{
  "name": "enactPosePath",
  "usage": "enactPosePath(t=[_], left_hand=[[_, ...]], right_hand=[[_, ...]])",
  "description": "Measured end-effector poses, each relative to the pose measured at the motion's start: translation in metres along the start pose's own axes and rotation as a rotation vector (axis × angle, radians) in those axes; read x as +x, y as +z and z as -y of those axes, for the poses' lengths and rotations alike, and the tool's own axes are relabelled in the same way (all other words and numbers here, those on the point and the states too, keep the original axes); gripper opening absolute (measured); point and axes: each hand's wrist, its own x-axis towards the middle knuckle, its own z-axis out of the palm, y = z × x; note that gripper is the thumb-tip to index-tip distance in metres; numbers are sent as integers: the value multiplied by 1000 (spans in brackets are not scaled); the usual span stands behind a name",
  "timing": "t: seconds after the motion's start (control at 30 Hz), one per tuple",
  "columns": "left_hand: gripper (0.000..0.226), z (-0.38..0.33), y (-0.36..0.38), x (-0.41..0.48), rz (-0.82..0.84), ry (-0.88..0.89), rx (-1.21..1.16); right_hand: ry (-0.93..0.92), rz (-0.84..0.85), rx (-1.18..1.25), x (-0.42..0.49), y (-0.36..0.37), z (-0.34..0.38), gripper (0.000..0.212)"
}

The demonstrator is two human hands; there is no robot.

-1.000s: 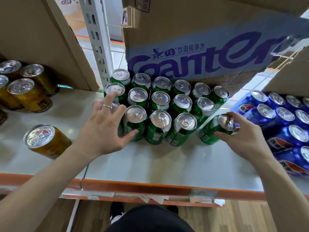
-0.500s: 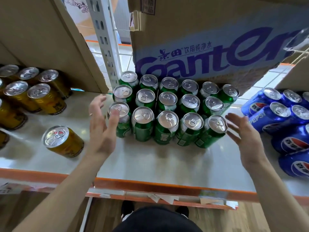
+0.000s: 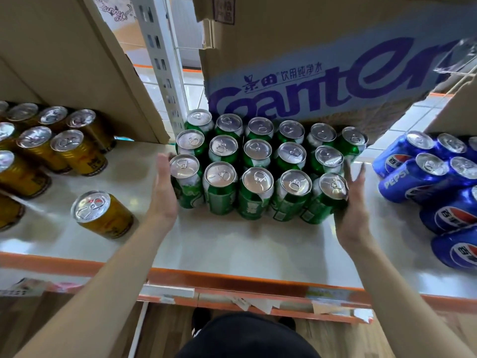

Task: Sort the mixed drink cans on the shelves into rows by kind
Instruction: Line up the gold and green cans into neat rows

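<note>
Head view: green aluminium drink cans [image 3: 254, 182] stand in three rows mid white metal shelf [image 3: 232, 244]. Vs. 0.5 s ago, left grip [image 3: 164, 192] and right grip [image 3: 352, 202], both released w/ flat palms, have closed onto the front row's ends. Green block approx. squared; lone yellow can [image 3: 102, 214] probably next.

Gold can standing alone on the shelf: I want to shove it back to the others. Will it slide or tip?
The gold can stands upright, so it probably won't roll. Its tab looks unopened, so likely full and heavy. The shelf looks smooth; a low push should slide it, a high one may tip it.
</note>
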Motion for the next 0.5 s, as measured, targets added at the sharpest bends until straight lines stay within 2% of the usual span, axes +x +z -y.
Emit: enactPosePath(t=[0.07,0.17,0.27,0.37,0.5], left_hand=[[116,16,-5,-20,-28,179,186],[130,38,2,-44,4,404,523],[130,48,16,-42,-69,498,590],[125,50,20,-39,-124,519,562],[129,48,25,-49,-162,623,669]], right_hand=[[-125,-57,-175,-24,0,-11,110],[-377,-38,-518,-46,14,-29,133],[-496,-132,-685,-37,30,-38,129],[-458,-173,-646,-33,34,-38,130],[-459,-181,-660,-40,27,-40,132]])
